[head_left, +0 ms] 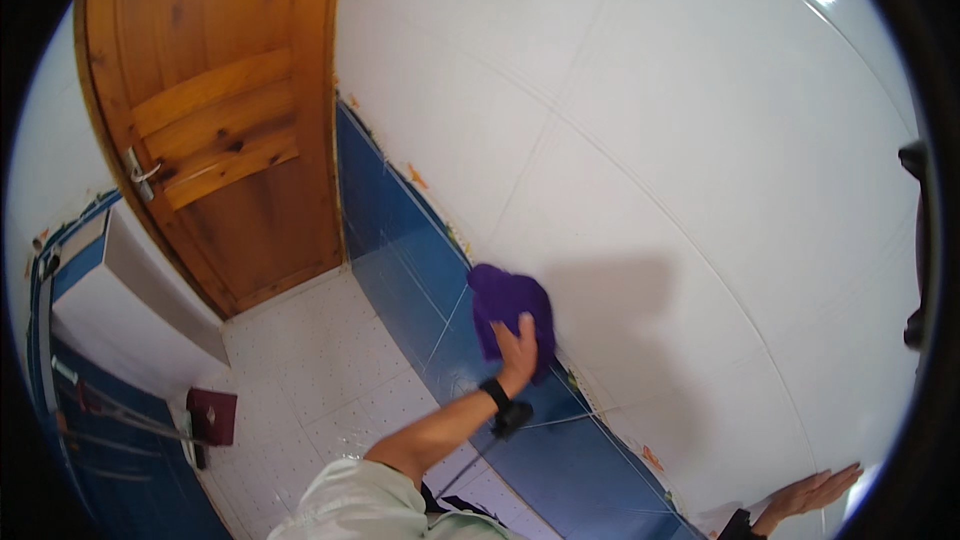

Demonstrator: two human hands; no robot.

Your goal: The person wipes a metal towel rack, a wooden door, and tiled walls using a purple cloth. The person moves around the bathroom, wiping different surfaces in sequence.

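A purple cloth (512,298) lies bunched against the tiled wall, over the border between its blue lower part and its white upper part. My left hand (516,352) grips and presses the cloth, thumb and some fingers showing on its near side; the rest of the fingers are hidden in its folds. A black band and a small dark device (512,420) are at the left wrist. At the lower right my right hand (812,493) is laid out with its fingers straight, beside or against the white tiles (700,360). It holds nothing that I can see.
A wooden door (230,130) with a metal handle (143,175) stands at the far left. Below it are a white-sided unit (150,310), a dark red dustpan-like piece (212,417) and long-handled tools (130,415). Pale speckled tiles cover the floor (300,370).
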